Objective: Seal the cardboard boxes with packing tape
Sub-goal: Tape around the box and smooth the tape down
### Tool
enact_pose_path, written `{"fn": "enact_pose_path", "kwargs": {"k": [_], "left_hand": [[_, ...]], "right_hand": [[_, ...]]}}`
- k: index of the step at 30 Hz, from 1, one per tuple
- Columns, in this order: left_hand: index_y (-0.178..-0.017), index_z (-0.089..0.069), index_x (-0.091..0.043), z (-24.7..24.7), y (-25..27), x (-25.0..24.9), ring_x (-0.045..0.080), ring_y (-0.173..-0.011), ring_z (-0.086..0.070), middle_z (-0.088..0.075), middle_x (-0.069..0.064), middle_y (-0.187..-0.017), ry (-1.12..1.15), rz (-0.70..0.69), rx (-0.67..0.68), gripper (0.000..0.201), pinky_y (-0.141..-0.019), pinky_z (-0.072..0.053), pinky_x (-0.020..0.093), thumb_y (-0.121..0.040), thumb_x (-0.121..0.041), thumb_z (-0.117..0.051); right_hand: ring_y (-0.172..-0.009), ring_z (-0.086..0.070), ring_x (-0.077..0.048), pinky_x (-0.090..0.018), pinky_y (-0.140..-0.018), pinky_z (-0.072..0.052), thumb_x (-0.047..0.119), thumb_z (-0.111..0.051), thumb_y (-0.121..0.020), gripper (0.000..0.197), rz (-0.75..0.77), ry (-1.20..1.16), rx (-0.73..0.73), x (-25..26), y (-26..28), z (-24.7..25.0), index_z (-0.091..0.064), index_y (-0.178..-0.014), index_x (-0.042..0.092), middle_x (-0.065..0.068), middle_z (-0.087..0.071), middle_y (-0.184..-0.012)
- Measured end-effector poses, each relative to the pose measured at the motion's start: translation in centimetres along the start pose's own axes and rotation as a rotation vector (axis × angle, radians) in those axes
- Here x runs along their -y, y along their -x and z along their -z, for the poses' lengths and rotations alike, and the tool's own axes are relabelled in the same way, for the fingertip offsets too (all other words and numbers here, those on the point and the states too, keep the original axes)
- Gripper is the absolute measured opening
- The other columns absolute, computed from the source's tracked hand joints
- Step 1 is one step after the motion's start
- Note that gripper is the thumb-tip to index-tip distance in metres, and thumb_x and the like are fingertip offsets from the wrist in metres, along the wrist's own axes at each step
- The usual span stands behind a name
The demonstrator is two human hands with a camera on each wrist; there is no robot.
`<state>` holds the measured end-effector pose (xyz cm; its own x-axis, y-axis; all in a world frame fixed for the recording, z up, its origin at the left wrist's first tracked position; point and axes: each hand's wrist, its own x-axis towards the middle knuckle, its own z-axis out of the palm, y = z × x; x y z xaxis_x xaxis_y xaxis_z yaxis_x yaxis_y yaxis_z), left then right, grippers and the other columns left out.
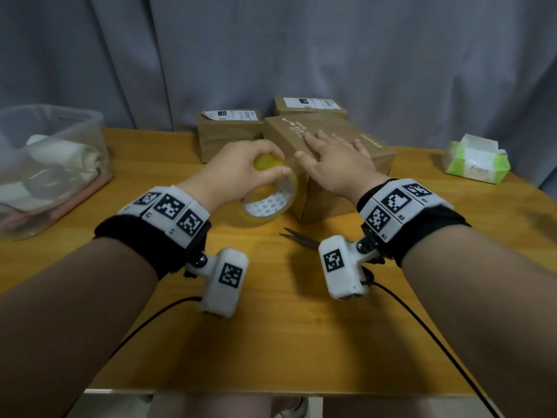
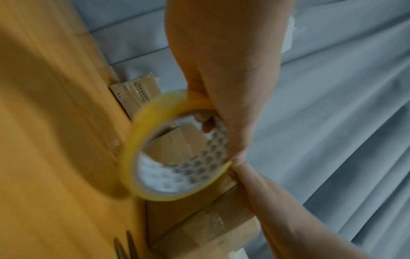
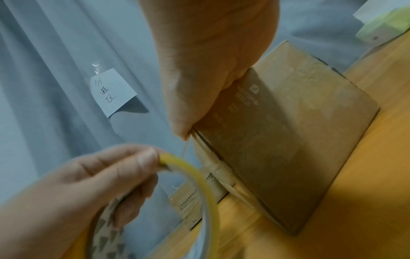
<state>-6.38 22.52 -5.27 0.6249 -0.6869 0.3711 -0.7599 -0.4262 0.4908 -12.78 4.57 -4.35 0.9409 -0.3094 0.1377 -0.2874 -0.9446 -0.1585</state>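
**Tape roll at near corner of big box**

Wooden table (image 1: 271, 342), grey curtain (image 1: 301, 40) behind. Clear plastic bin (image 1: 51, 164) at far left. Large cardboard box (image 1: 328, 164) mid-table, two smaller boxes (image 1: 229, 131) just behind. Right hand (image 1: 337, 158) laid flat on box top, fingers spread. Left hand (image 1: 238, 167) clamped around yellow tape roll (image 1: 268, 203), held off table, just beside box's near-left corner. Tissue pack (image 1: 476, 159) far right. Scissors (image 1: 301, 238) near box front.
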Motion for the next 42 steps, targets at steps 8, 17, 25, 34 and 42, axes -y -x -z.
{"fn": "enact_pose_path", "kwargs": {"k": [8,17,25,34,42], "left_hand": [[-0.125,-0.061,-0.024,-1.2,0.2,-0.1,0.017,-0.117,-0.053,-0.062,0.002,-0.125,-0.108,0.068,0.168,0.041,-0.092,-0.036,0.022,-0.089,-0.044,-0.059],[-0.134,-0.045,-0.027,-2.7,1.0,1.3,0.015,-0.112,-0.050,-0.051,-0.002,-0.122,0.038,0.056,0.138,0.050,-0.092,-0.040,0.026,-0.089,-0.045,-0.057],[-0.108,-0.060,-0.020,-1.3,0.4,0.7,0.016,-0.094,-0.054,-0.059,0.000,-0.103,-0.047,0.020,0.087,0.033,-0.077,-0.042,0.028,-0.086,-0.044,-0.062],[-0.119,-0.058,-0.023,-1.9,-0.2,-0.2,0.017,-0.099,-0.049,-0.049,0.000,-0.104,-0.181,0.081,0.177,0.037,-0.081,-0.039,0.028,-0.089,-0.045,-0.056],[-0.114,-0.060,-0.027,-3.1,-0.3,-0.2,0.019,-0.094,-0.053,-0.047,-0.002,-0.098,-0.166,0.088,0.116,0.035,-0.078,-0.041,0.029,-0.088,-0.049,-0.055]], "right_hand": [[-0.148,-0.011,-0.020,-0.049,-0.118,-0.001,0.051,-0.027,-0.099,0.059,-0.005,0.038,-0.060,0.6,0.2,-0.4,-0.019,-0.153,0.028,0.002,-0.015,-0.161],[-0.147,-0.016,-0.024,-0.057,-0.116,-0.004,0.056,-0.048,-0.090,0.076,0.001,0.132,-0.153,1.0,0.5,-1.3,-0.021,-0.152,0.022,-0.003,-0.023,-0.158],[-0.146,-0.017,-0.024,-0.056,-0.116,-0.005,0.051,-0.043,-0.094,0.068,0.013,0.101,-0.161,0.4,0.5,-1.1,-0.021,-0.152,0.023,-0.003,-0.023,-0.158],[-0.138,-0.029,-0.031,-0.051,-0.117,-0.010,0.052,-0.051,-0.091,0.063,0.000,0.123,-0.267,0.1,0.8,-1.7,-0.036,-0.145,0.022,-0.014,-0.033,-0.146],[-0.142,-0.027,-0.030,-0.052,-0.117,-0.012,0.049,-0.045,-0.094,0.063,0.027,0.186,-0.260,0.0,0.8,-2.2,-0.031,-0.147,0.018,-0.013,-0.035,-0.151]]}}
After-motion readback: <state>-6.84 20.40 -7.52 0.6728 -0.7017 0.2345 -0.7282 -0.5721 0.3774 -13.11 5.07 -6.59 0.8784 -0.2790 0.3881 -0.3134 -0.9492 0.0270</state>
